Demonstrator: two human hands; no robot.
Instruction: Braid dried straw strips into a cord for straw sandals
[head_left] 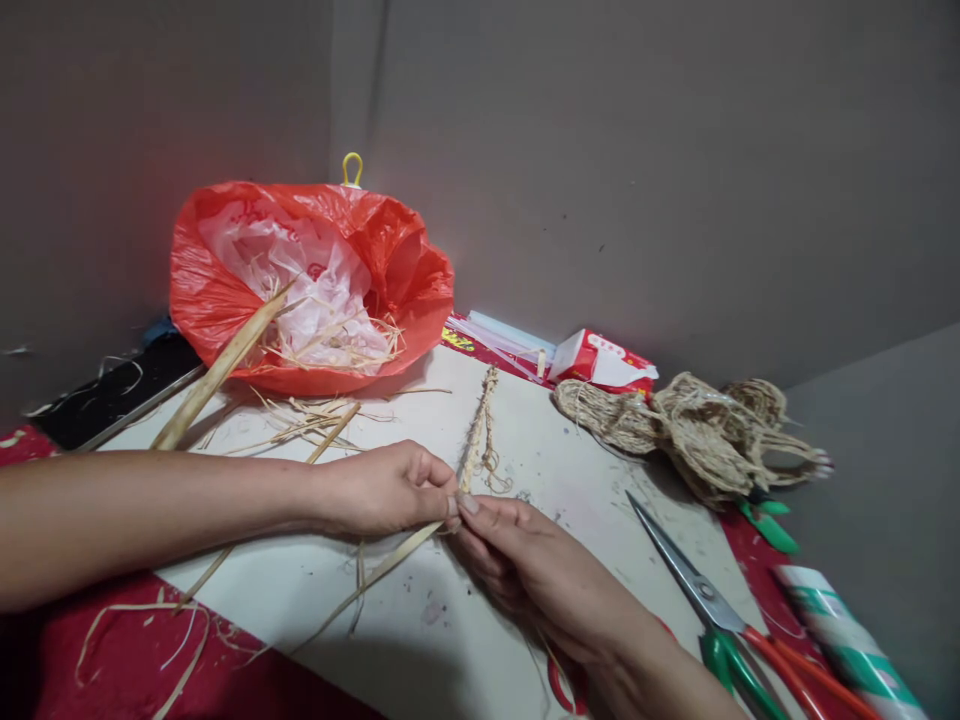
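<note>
A narrow braided straw cord point(475, 435) runs away from me over the white board, with thin loose fibres curling beside its far end. My left hand point(397, 488) is closed in a pinch at the cord's near end. Against it, fingertips nearly touching, my right hand point(517, 550) pinches the same end. From between the hands a flat pale straw strip point(401, 553) trails down to the left. The exact spot under the fingertips is hidden. Below my right wrist a red loop point(559, 685), partly covered, shows on the board.
A red plastic bag point(217, 270) with straw scraps stands at the back left, a long dry stalk point(225, 375) leaning from it. Scissors point(709, 600) lie open-bladed or closed, unclear, at right. Beyond are twine bundles point(697, 430), a tissue pack point(604, 360) and a green-white roll point(851, 640).
</note>
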